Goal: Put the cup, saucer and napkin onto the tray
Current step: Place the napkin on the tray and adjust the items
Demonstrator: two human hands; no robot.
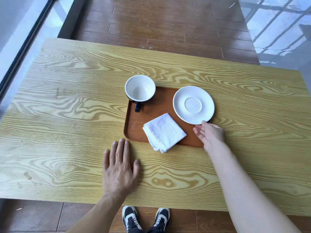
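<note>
Where right hand (209,134) meets saucer (193,105), contact unclear.

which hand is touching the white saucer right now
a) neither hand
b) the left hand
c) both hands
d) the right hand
d: the right hand has its fingertips at the near rim of the round white ceramic saucer on the brown wooden tray, while the left hand lies flat on the light wooden table.
</note>
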